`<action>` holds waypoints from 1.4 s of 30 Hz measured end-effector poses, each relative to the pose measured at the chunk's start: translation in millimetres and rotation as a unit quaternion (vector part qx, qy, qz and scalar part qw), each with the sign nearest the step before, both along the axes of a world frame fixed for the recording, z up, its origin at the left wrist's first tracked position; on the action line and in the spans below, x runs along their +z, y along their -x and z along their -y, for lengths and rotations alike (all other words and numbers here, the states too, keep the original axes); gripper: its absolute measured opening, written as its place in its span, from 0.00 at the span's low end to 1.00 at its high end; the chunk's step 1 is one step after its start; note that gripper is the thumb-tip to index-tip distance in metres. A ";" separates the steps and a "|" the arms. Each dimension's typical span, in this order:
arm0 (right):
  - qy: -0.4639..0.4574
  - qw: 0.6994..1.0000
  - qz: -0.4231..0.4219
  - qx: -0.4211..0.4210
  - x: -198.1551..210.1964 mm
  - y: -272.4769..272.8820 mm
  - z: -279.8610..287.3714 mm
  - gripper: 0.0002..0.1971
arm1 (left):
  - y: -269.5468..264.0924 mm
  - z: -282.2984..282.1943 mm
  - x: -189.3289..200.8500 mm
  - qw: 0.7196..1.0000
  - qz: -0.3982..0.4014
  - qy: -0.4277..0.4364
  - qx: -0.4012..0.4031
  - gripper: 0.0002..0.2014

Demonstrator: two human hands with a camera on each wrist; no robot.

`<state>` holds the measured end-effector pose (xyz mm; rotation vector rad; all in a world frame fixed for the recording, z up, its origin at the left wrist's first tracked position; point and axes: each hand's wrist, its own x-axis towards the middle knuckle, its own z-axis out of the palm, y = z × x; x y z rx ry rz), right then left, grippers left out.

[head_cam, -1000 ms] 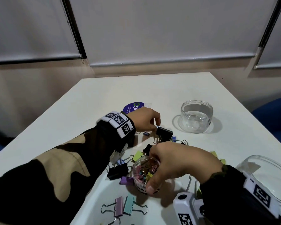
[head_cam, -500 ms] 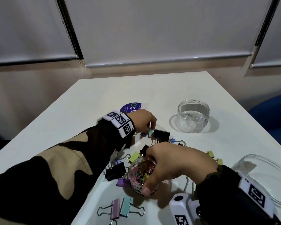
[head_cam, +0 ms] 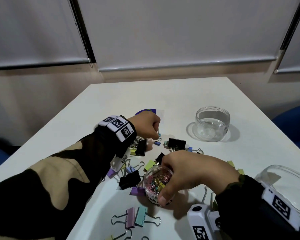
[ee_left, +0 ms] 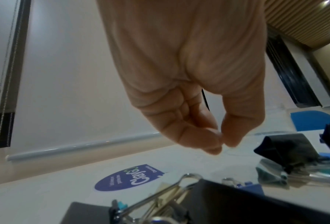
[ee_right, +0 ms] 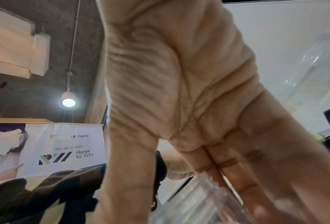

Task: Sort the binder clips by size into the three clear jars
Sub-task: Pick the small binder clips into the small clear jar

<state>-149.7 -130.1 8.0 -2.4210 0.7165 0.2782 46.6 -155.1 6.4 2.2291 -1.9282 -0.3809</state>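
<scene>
**A:** White desk [head_cam: 97, 104] under drawn roller blinds [head_cam: 171, 32], blue chairs at the edges. Where are the clips?

**B:** Loose pile of mixed binder clips [head_cam: 145, 163] mid-desk: big black ones, pastel mediums, a few tiny ones. Small clear plastic jar [head_cam: 157, 184] sits in the pile, already packed with tiny coloured clips.

**A:** Hands?

**B:** Right hand [head_cam: 189, 174] grips that small jar from above, thumb down its near wall, fingers curled over the far rim. Right wrist view confirms fingers [ee_right: 234, 174] against the clear ridged rim [ee_right: 204, 191].

**A:** Left?

**B:** Left hand [head_cam: 145, 125] is at the far side of the pile, thumb and fingertips [ee_left: 213, 144] pressed together in a pinch. Head view shows a small teal clip [head_cam: 159, 135] with wire handle at the fingertips; looks pinched and lifted off the desk. Left wrist view doesn't show the clip itself.

**A:** Other jars?

**B:** Medium clear round jar [head_cam: 212, 124] upright at the far right, well apart from the pile; contents too hard to tell. Large clear jar [head_cam: 287, 184] at the near right edge, partly behind the right wrist.

**A:** Anything else?

**B:** Tiny blue clip [head_cam: 157, 142] on the desk just under the left hand, large black clip [head_cam: 176, 143] beside it. Pink and teal medium clips [head_cam: 135, 217] lie side by side near the front. Round blue sticker [ee_left: 129, 177] on the desk beyond the left hand.
</scene>
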 end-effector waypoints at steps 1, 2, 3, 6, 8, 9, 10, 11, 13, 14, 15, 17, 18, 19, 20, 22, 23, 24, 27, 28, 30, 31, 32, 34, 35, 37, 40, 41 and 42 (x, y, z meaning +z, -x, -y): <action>-0.001 1.000 0.001 -0.001 0.1 0.2 -0.1 0.29 | -0.2 -1.5 0.1 1.000 0.007 -0.016 -0.005 0.09; -0.002 1.000 0.002 -0.002 0.3 0.3 -0.3 0.29 | -0.5 -2.4 -0.8 0.999 0.017 -0.034 -0.012 0.10; -0.002 1.000 0.003 -0.003 0.3 0.3 -0.4 0.29 | -0.2 -3.1 -1.4 0.998 0.029 -0.052 -0.019 0.10; -0.001 1.000 0.004 -0.002 0.3 0.1 -0.6 0.30 | 0.2 -3.7 -3.6 0.996 0.035 -0.081 -0.027 0.14; 0.003 1.000 0.003 -0.001 0.2 0.2 -0.3 0.31 | 0.7 -3.3 -5.6 0.995 0.028 -0.092 -0.020 0.19; 0.005 1.000 0.003 -0.001 0.2 0.5 -0.2 0.31 | 1.0 -3.2 -6.2 0.995 0.028 -0.095 -0.022 0.23; 0.006 1.000 0.002 -0.002 0.1 0.5 0.0 0.31 | 1.2 -2.9 -6.9 0.995 0.030 -0.096 -0.028 0.24; 0.007 1.000 0.001 -0.002 0.0 0.6 0.0 0.32 | 1.7 -2.5 -7.2 0.994 0.032 -0.093 -0.036 0.21; 0.006 1.000 -0.001 -0.002 0.1 0.6 0.0 0.31 | 1.9 -2.0 -6.5 0.996 0.031 -0.079 -0.040 0.10; 0.005 1.000 -0.001 -0.002 0.3 0.3 0.0 0.31 | 1.2 -1.7 -6.2 0.997 0.026 -0.067 -0.034 0.06; 0.004 1.000 -0.001 -0.001 0.5 0.1 -0.2 0.31 | 0.3 -1.2 -5.1 0.998 0.021 -0.054 -0.023 0.03; 0.004 1.000 -0.002 -0.001 0.6 -0.1 -0.2 0.31 | -2.0 0.5 -3.8 0.999 0.011 -0.031 0.002 0.05; 0.004 1.000 -0.002 -0.001 0.4 -0.1 -0.3 0.31 | -2.2 1.2 -3.4 0.999 0.007 -0.027 0.016 0.09; 0.005 1.000 -0.002 0.000 0.3 0.1 -0.2 0.31 | -1.9 1.7 -3.5 0.999 0.001 -0.024 0.030 0.11; 0.005 1.000 -0.002 0.000 0.3 0.3 -0.3 0.31 | -1.2 2.4 -3.9 0.999 -0.007 -0.025 0.040 0.11; 0.006 1.000 -0.002 -0.002 0.7 0.5 -0.6 0.31 | 0.4 3.1 -5.6 0.998 -0.021 -0.034 0.050 0.08; 0.006 1.000 -0.002 -0.001 0.6 0.4 -0.6 0.31 | 1.8 2.9 -6.4 0.998 -0.020 -0.039 0.052 0.08; 0.007 1.000 -0.002 0.000 0.6 0.1 -0.8 0.31 | 3.3 3.2 -7.8 0.998 -0.011 -0.044 0.050 0.09; 0.010 1.000 -0.001 0.001 0.6 0.2 -1.2 0.31 | 9.7 2.5 -12.4 0.997 0.052 -0.047 0.033 0.10; 0.010 1.000 -0.002 0.001 0.6 0.5 -1.1 0.31 | 12.2 2.1 -13.4 0.995 0.081 -0.047 0.023 0.12; 0.007 1.000 0.000 0.002 0.9 1.0 -1.2 0.30 | 14.0 2.2 -16.0 0.991 0.124 -0.051 0.000 0.15; 0.005 1.000 0.000 0.002 1.1 1.1 -1.1 0.30 | 14.0 2.4 -17.6 0.990 0.133 -0.053 -0.007 0.15; 0.004 1.000 0.001 0.001 1.1 1.3 -1.0 0.30 | 14.2 2.9 -18.3 0.989 0.138 -0.054 -0.012 0.14; 0.003 1.000 0.000 0.001 0.8 1.3 -0.5 0.31 | 14.4 3.4 -18.4 0.987 0.147 -0.056 -0.018 0.12; 0.003 1.000 0.000 0.001 0.7 1.4 -0.3 0.31 | 14.0 3.3 -18.7 0.987 0.148 -0.059 -0.016 0.13; 0.003 1.000 -0.001 -0.001 0.2 1.4 -0.1 0.31 | 13.3 3.1 -19.2 0.989 0.136 -0.061 -0.005 0.15; -0.003 1.000 0.003 -0.005 -0.1 1.7 -0.3 0.31 | 15.1 4.6 -18.5 0.991 0.125 -0.049 -0.001 0.20; -0.005 1.000 0.003 -0.005 -0.2 1.7 -0.4 0.31 | 16.7 5.3 -17.5 0.991 0.123 -0.049 -0.006 0.20; -0.005 1.000 0.003 -0.004 -0.2 1.8 -0.5 0.31 | 18.8 5.6 -16.2 0.991 0.121 -0.051 -0.012 0.18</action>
